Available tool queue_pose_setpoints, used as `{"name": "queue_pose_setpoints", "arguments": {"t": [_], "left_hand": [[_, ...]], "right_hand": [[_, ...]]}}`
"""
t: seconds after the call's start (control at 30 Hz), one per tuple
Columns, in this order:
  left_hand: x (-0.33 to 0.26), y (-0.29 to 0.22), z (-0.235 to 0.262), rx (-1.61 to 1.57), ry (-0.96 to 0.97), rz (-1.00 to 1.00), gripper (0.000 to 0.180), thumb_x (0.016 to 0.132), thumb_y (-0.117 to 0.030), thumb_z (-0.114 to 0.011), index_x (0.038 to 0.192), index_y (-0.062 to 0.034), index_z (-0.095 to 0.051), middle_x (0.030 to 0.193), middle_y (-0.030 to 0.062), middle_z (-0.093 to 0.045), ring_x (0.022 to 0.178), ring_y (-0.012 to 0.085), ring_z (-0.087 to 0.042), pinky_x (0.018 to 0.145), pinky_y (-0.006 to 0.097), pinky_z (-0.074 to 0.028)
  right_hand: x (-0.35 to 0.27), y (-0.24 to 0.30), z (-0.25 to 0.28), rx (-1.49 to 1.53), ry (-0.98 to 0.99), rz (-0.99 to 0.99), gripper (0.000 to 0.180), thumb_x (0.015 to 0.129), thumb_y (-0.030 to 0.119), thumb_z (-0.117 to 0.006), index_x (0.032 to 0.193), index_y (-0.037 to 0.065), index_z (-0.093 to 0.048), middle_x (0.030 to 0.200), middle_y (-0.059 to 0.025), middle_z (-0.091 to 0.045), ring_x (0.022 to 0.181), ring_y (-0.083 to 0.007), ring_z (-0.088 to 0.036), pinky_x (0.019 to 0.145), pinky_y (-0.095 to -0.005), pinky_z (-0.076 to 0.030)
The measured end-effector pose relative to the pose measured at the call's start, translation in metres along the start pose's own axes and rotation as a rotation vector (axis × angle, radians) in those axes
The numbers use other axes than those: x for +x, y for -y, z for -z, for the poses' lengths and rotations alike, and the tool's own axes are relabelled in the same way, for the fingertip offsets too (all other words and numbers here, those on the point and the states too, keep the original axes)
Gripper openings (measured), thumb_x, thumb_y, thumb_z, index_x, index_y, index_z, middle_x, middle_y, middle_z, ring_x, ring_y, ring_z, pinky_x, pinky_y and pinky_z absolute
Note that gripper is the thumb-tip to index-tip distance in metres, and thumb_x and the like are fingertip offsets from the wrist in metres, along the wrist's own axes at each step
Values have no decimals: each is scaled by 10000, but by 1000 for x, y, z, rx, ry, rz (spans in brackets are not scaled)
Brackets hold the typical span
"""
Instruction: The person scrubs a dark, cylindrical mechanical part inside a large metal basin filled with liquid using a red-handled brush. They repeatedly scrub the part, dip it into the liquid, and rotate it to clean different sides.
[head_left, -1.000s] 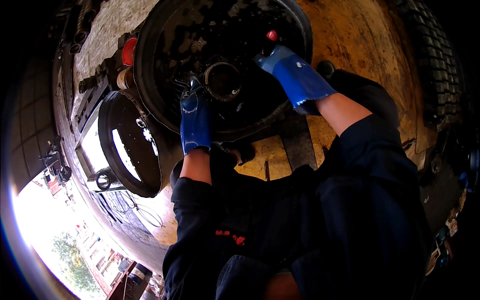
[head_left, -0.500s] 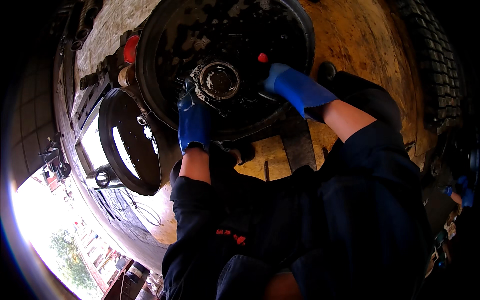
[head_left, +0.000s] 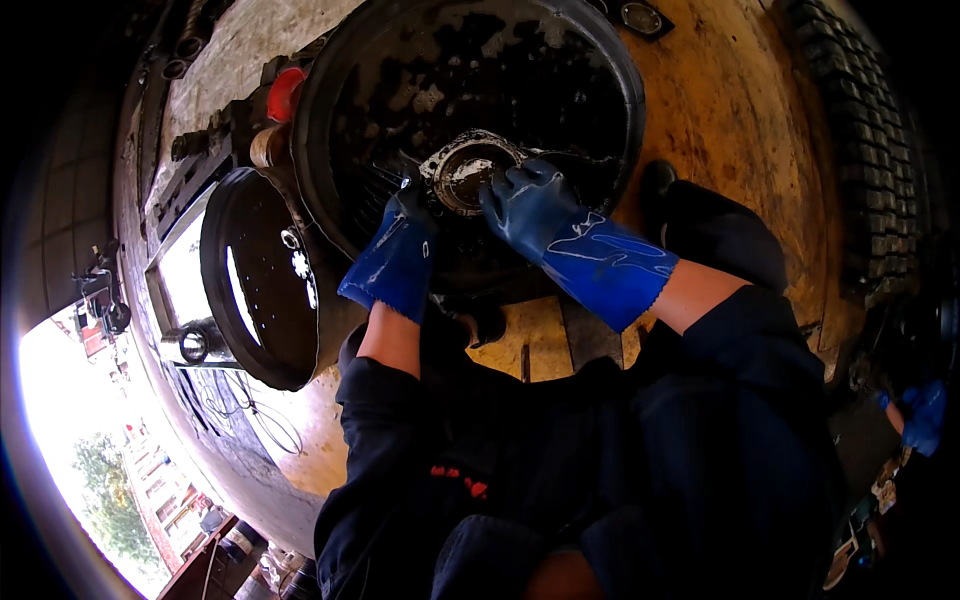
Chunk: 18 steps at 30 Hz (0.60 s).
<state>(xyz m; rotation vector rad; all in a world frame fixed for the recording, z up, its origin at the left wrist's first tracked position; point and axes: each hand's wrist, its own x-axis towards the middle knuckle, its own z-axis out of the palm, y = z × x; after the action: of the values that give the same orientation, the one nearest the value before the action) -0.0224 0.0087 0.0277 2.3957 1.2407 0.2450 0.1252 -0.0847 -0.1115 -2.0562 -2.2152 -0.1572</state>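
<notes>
A round, flanged metal ring sits in the liquid of a wide dark tub, between the hands, showing no long axis. The right hand curls half-closed against its right edge; the left hand bends beside its left. Whether either grips cannot be told. Nothing visible separates them. Leftward stands a smaller drum; far right, a tyre.

I can read no word, number or sign here — on the front of my dark jacket sit some small red marks, like a bit of lettering, but too tiny and blurred for me to make out.
</notes>
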Motion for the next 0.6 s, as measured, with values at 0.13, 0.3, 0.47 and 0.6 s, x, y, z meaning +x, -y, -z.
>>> {"name": "queue_pose_setpoints", "arguments": {"t": [0.13, 0.3, 0.47, 0.6], "left_hand": [[-8, 6, 12, -36, -25, 58, 330, 954, -64, -524, 1263, 41, -571, 1075, 197, -669, 990, 270, -650, 836, 328, -521], [-4, -5, -4, -146, 33, 41, 293, 966, -97, -541, 1219, 36, -601, 1033, 177, -680, 953, 246, -655, 802, 322, -522], [-15, 11, -21, -612, 116, 245, 266, 977, -131, -558, 1174, 32, -631, 991, 157, -691, 917, 221, -660, 767, 317, -524], [-39, 36, -40, -1152, 132, 486, 255, 986, -158, -572, 1139, 29, -655, 957, 140, -699, 887, 202, -665, 739, 312, -525]], "right_hand": [[4, -2, 73, 97, 67, 157, 313, 865, 216, -639, 1151, 90, -657, 1023, -71, -692, 957, -230, -668, 874, -411, -525], [7, -13, 166, 162, 400, -25, 248, 871, 255, -643, 1034, 82, -712, 933, -68, -699, 888, -238, -682, 829, -401, -541], [13, -35, 185, 555, 487, -360, 356, 890, 369, -648, 1087, 81, -717, 938, -99, -710, 876, -268, -687, 819, -410, -554], [22, -51, 184, 986, 650, -708, 507, 897, 438, -649, 1158, 4, -678, 1064, -182, -703, 1004, -280, -670, 892, -377, -520]]}}
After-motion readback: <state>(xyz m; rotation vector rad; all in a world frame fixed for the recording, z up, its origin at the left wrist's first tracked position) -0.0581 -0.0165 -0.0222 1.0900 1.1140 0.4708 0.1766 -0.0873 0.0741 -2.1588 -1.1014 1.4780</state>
